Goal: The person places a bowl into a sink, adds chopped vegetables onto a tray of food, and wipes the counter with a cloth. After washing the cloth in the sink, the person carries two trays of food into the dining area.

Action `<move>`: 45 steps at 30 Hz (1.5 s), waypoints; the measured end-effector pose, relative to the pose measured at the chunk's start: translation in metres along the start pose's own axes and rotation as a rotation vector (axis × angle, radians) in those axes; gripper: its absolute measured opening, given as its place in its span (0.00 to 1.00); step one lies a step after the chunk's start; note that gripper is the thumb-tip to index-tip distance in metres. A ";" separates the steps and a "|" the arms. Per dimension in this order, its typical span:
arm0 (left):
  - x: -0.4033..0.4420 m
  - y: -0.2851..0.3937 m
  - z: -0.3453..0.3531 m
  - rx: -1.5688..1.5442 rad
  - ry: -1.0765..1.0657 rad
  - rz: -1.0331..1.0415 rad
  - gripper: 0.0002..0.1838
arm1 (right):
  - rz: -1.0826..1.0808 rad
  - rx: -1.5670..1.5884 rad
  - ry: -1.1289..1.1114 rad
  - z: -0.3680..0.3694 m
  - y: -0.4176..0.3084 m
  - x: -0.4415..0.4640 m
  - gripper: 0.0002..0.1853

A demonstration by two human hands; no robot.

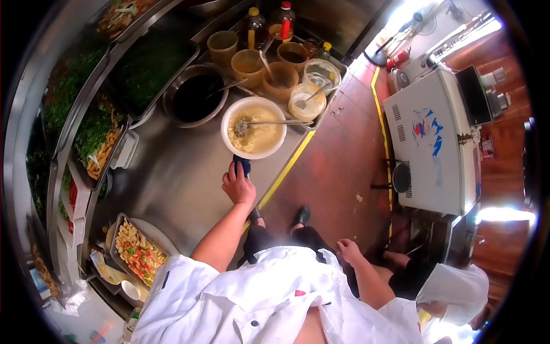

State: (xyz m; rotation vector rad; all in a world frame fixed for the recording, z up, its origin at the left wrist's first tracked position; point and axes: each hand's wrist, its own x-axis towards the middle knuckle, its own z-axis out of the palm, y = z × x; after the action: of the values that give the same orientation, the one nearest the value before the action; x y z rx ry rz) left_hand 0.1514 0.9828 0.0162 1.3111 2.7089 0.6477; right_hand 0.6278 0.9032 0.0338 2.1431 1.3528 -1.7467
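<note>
My left hand [238, 184] rests on the steel counter [172, 166], its fingers closed over a dark blue cloth [243, 165]. Just beyond the cloth stands a white bowl [280, 137] of pale yellow, lumpy liquid, with a metal strainer ladle [266, 122] lying in it. Beside the bowl is a steel pot [172, 110] of dark sauce with a ladle handle across its rim. Down by my side hangs my right hand [348, 251], its fingers loosely curled and nothing visible in them.
Behind the bowl, a tray holds sauce tubs [247, 64] and bottles [285, 22]. Greens [103, 137] fill pans on the left, above a tray of chopped food [137, 249]. A white chest freezer [429, 143] stands across the aisle. Another person [458, 292] is close on my right.
</note>
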 end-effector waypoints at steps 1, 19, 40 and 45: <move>0.004 -0.005 -0.003 0.014 -0.045 0.091 0.28 | -0.001 0.013 0.019 0.004 -0.022 -0.009 0.16; 0.017 0.036 0.018 -0.009 -0.199 0.259 0.33 | 0.098 0.028 0.095 0.020 -0.006 -0.022 0.15; 0.036 0.038 0.013 -0.279 -0.401 0.362 0.20 | 0.092 -0.264 0.143 0.051 -0.063 -0.029 0.19; 0.052 0.021 0.014 -0.285 -0.537 0.618 0.14 | 0.079 -0.254 0.127 0.059 -0.076 -0.034 0.19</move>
State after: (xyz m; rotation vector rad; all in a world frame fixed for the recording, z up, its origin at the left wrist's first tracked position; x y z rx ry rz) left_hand 0.1368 1.0389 0.0181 1.9025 1.7214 0.5740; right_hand 0.5345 0.8978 0.0751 2.1619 1.4107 -1.3496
